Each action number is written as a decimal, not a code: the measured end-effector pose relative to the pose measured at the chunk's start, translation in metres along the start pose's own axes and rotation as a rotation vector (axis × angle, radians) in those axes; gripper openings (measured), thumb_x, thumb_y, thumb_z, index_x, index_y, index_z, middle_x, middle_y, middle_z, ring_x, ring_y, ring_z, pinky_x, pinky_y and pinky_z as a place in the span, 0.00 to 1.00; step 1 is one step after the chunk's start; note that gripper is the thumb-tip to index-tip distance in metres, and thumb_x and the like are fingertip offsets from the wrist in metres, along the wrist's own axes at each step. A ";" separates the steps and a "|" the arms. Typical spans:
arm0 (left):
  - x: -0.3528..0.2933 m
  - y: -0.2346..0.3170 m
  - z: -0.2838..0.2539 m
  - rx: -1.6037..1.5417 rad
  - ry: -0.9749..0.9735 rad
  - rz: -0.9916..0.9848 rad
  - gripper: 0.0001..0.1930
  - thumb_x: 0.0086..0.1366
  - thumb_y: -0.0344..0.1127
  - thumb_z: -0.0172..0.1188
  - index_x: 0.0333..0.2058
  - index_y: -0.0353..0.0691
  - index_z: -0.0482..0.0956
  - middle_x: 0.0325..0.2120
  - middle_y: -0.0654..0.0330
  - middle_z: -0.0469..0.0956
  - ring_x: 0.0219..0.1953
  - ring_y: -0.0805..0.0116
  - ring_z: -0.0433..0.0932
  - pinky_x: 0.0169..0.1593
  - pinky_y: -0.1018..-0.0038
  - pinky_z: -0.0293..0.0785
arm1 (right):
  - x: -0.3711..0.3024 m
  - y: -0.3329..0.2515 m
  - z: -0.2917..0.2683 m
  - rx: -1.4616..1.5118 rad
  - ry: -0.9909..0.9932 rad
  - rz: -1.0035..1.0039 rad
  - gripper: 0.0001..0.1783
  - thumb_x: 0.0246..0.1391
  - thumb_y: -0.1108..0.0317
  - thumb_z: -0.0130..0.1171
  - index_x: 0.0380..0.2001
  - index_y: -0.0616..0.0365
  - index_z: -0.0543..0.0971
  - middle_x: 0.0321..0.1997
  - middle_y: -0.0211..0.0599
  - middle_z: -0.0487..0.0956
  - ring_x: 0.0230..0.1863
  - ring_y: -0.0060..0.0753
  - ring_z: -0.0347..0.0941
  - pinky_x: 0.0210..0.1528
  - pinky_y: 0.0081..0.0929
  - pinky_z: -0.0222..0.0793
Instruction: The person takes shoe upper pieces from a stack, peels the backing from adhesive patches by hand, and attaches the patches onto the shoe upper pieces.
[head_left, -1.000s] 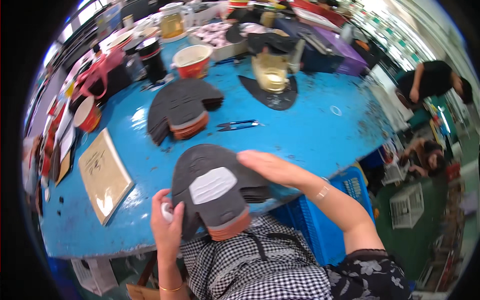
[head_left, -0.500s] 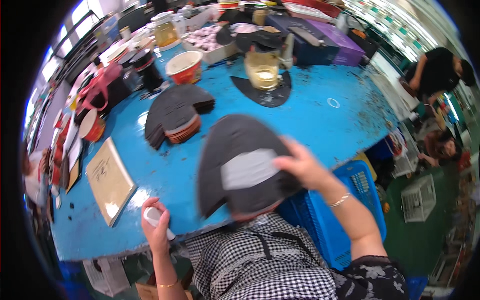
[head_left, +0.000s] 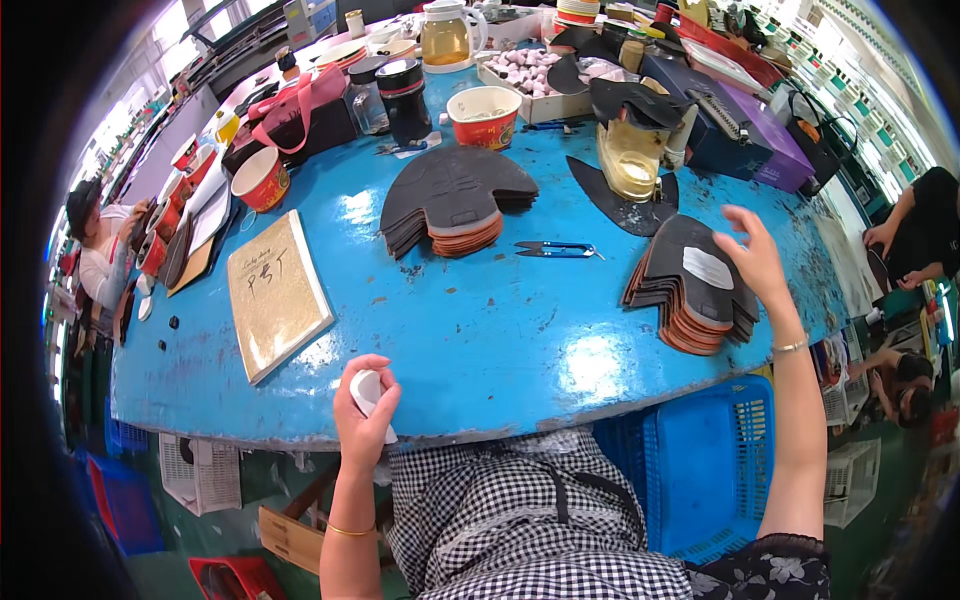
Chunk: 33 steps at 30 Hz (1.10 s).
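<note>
At the right of the table, a stack of black cut shoe-upper pieces [head_left: 665, 262] with orange-brown edges lies flat. Its top piece carries a pale grey patch [head_left: 707, 268]. Over the stack's right side is my right hand [head_left: 752, 250], fingers apart and holding nothing. My left hand [head_left: 365, 415], near the table's front edge, is closed round a small white rounded object [head_left: 367, 391]; its kind is not clear. Another stack of black shoe-upper pieces [head_left: 455, 195] sits further back in the middle. Between the two stacks lie thread snips [head_left: 556, 249] with blue handles.
A gold-covered notebook [head_left: 277, 290] lies on the left. Behind are a red-and-white paper bowl [head_left: 483, 118], a black jar [head_left: 404, 105] and a clear glass jar of yellowish glue [head_left: 632, 165]. A blue plastic basket [head_left: 705, 460] stands below the table's edge. Co-workers sit at both sides.
My right hand has carried a patched black piece away to the right and let it go on the right stack. My left hand keeps its white object. The whole view has shifted.
</note>
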<state>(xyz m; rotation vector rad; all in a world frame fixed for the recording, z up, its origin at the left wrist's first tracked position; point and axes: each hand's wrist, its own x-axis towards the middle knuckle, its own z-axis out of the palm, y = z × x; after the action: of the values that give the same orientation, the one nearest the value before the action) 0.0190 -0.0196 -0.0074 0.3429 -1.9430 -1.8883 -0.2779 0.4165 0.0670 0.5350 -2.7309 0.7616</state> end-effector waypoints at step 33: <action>-0.001 0.003 -0.004 -0.149 -0.056 0.005 0.13 0.59 0.25 0.61 0.43 0.38 0.73 0.27 0.67 0.72 0.27 0.83 0.67 0.30 0.84 0.63 | 0.099 -0.198 0.186 0.612 -0.219 -0.306 0.13 0.55 0.72 0.60 0.30 0.59 0.64 0.29 0.34 0.72 0.36 0.27 0.73 0.40 0.21 0.67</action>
<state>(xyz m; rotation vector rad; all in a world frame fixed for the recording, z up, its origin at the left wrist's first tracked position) 0.0220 -0.0230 -0.0050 0.2433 -1.8224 -2.0444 -0.3122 0.1308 0.0344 1.1887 -2.4664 1.5275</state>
